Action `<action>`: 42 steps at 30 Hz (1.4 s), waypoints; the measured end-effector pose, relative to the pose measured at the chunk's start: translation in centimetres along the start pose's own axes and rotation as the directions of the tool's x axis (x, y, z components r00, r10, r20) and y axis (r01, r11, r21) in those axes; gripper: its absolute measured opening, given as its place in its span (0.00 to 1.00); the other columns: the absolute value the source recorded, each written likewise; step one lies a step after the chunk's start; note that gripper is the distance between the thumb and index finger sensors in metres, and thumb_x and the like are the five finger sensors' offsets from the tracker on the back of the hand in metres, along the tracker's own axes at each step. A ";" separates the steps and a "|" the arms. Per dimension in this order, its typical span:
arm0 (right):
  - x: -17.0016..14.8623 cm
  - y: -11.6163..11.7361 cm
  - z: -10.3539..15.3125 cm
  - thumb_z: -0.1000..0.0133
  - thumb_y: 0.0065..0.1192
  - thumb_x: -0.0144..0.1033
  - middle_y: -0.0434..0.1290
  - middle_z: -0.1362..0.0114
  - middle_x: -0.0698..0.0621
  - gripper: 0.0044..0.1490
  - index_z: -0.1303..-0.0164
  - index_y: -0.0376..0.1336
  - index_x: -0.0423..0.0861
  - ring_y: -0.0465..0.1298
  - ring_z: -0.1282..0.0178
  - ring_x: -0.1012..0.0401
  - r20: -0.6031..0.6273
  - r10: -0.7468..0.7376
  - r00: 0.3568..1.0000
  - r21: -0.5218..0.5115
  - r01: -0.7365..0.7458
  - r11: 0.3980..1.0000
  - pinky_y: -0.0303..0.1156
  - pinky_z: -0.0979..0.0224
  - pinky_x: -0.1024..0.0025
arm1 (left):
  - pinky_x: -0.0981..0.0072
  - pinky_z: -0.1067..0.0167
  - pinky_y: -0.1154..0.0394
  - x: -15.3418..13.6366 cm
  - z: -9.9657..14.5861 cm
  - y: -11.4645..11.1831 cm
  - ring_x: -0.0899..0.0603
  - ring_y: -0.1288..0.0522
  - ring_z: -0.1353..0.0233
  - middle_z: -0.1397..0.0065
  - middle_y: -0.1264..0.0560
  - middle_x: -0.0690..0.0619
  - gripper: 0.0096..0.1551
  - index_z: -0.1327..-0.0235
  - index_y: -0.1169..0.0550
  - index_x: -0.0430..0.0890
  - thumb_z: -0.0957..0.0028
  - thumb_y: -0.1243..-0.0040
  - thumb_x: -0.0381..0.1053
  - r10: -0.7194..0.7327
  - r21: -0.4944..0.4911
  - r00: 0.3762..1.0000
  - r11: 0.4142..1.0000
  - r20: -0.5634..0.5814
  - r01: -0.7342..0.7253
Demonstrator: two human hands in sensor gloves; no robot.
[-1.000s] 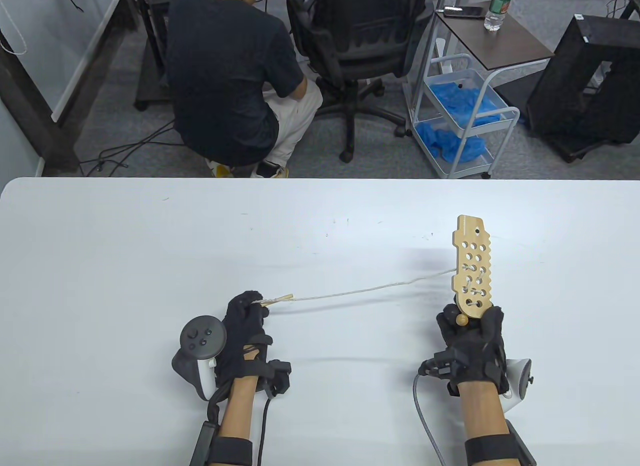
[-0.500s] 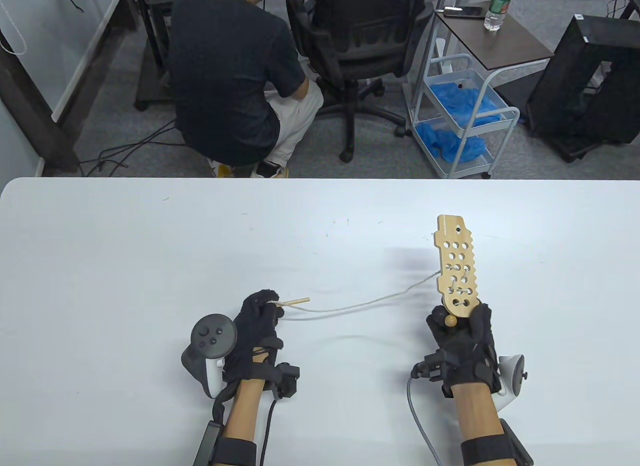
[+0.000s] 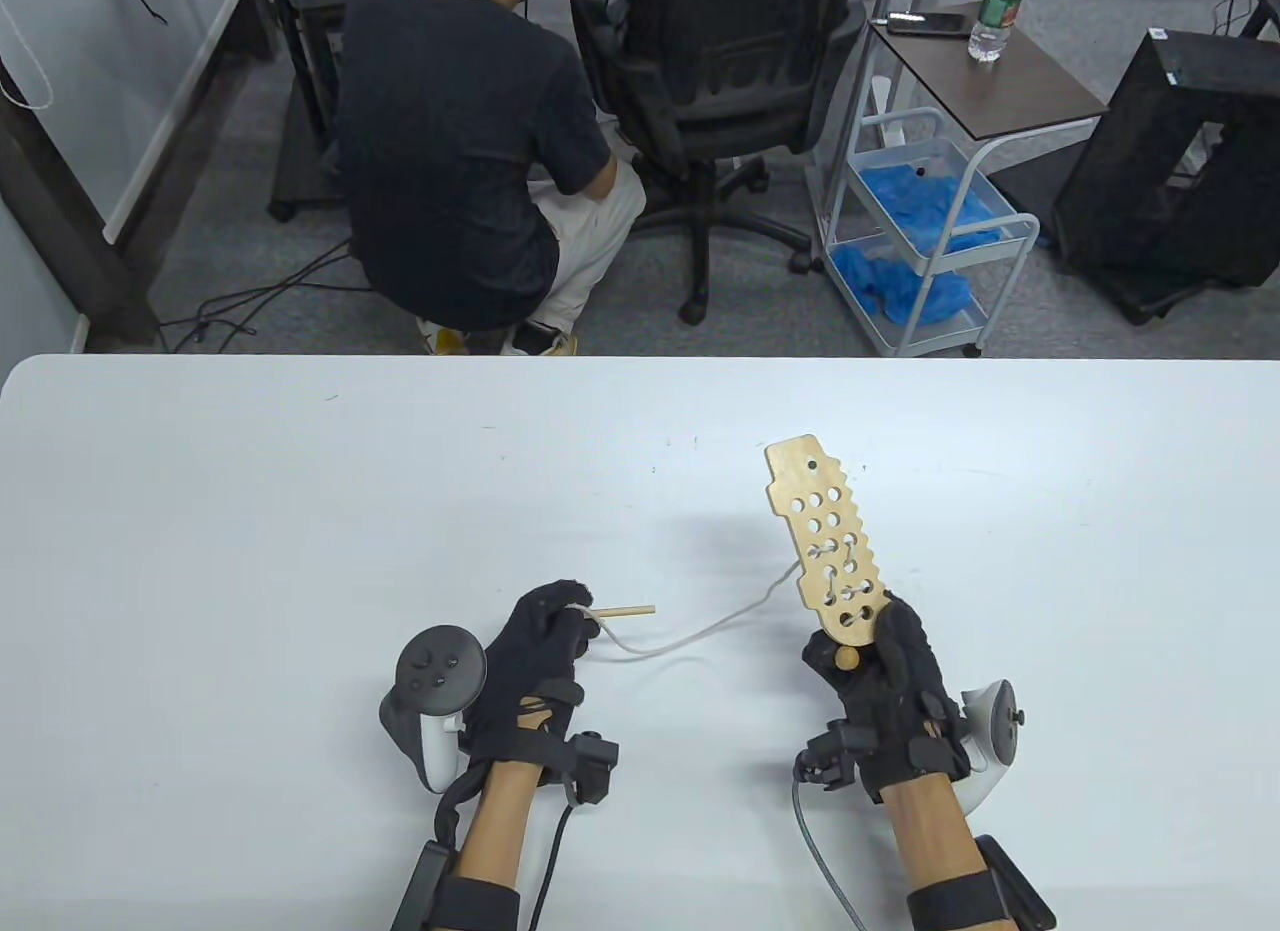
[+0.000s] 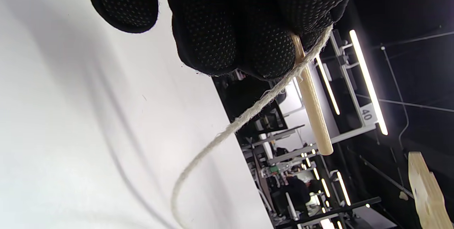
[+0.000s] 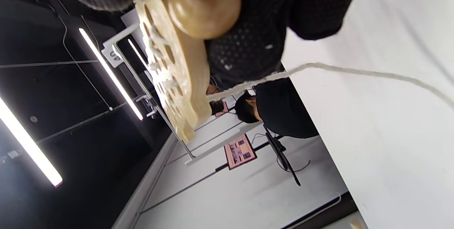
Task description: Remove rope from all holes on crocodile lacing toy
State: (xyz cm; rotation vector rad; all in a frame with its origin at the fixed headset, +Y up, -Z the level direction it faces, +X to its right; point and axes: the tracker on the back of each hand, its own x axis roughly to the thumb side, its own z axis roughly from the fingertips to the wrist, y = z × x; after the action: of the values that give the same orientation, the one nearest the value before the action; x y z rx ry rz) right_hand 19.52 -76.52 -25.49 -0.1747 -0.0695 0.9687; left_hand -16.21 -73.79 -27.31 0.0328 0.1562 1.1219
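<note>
A flat wooden crocodile lacing board [image 3: 824,546] with several round holes stands tilted up above the table. My right hand [image 3: 885,671] grips its lower end beside a round wooden knob [image 3: 847,658]; the knob [image 5: 204,4] fills the right wrist view. White rope [image 3: 700,633] is still laced through the lower holes and sags in a slack curve to my left hand [image 3: 545,641]. That hand pinches the rope's wooden needle tip [image 3: 625,611], seen close as a dowel [image 4: 312,105] beside the rope [image 4: 244,117].
The white table [image 3: 300,531] stretches wide to the left and behind. Beyond its far edge a person [image 3: 470,151] crouches on the floor next to an office chair [image 3: 720,81] and a white cart [image 3: 930,241].
My right hand carried the board leftward and tilted it to the left. My left hand shifted right. The rope, taut a second ago, now hangs slack between them.
</note>
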 end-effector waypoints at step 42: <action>-2.2 4.5 0.7 0.49 0.61 0.46 0.81 0.48 0.40 0.30 0.42 0.68 0.42 0.83 0.59 0.51 -0.001 0.122 0.993 0.397 -0.111 0.911 0.73 0.42 0.42 | 0.39 0.31 0.29 1.4 0.4 -3.5 0.49 0.21 0.38 0.38 0.19 0.59 0.22 0.36 0.24 0.65 0.44 0.42 0.52 0.445 -0.434 0.894 0.817 0.056 -0.379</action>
State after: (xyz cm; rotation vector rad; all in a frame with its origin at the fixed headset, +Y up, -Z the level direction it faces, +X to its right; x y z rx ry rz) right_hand 14.54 -75.78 -25.52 0.1863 0.1638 1.0796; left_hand -12.40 -74.04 -27.43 -0.2357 -0.2469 1.5669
